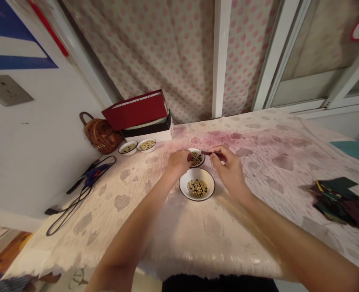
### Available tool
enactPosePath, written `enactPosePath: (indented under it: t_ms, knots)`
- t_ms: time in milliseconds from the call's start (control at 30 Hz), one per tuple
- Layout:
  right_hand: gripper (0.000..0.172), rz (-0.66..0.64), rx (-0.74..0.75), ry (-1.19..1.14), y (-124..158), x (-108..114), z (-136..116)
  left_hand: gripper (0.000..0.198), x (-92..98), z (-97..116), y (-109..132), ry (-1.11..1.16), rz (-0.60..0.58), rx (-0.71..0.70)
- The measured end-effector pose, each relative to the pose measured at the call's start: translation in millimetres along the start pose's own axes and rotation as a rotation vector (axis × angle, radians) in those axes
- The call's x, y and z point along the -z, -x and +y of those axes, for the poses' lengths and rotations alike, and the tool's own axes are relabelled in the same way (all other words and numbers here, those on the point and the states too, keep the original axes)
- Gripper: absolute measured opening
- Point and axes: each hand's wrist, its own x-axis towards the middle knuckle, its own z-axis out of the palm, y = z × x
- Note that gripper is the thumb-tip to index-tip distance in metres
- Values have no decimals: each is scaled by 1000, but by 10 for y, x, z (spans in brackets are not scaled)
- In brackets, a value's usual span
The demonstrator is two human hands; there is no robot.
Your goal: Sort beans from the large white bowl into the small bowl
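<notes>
A white bowl (pixel 186 187) of mixed yellow and dark beans sits on the table in front of me. Just behind it is a smaller white dish (pixel 199 161) holding beans. My left hand (pixel 178 161) is closed on the small dish's left rim. My right hand (pixel 228 167) is pinched on a thin dark utensil (pixel 206 153) whose tip reaches over the small dish. Both forearms stretch in from the near edge.
Two more small dishes of beans (pixel 128 147) (pixel 146 144) stand at the back left beside a red and black box (pixel 143 115) and a brown bag (pixel 102 135). A blue tool with a black cord (pixel 90 177) lies at the left. Dark paper scraps (pixel 339 198) lie at the right.
</notes>
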Motion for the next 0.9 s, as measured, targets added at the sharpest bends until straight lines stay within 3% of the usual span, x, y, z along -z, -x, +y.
enactPosePath:
  t_ms: [133, 233, 400, 533, 733, 900]
  knots:
    - [11, 3, -18, -15, 3, -6, 13, 14, -73, 6, -59, 50, 11, -24]
    - [11, -8, -35, -18, 10, -10, 7, 17, -134, -44, -51, 209, 57, -40]
    - [11, -25, -31, -19, 13, -19, 3, 22, -191, -127, 65, 774, 132, -37]
    - [11, -71, -26, -29, 24, -38, 31, 26, -190, -136, 229, 1110, 64, -84]
    - [13, -149, -12, -86, 40, -65, 73, 37, -183, -61, 372, 1277, 7, -169]
    - [14, -178, -4, -75, 44, -69, 78, 38, -163, -10, 383, 1238, 0, -167]
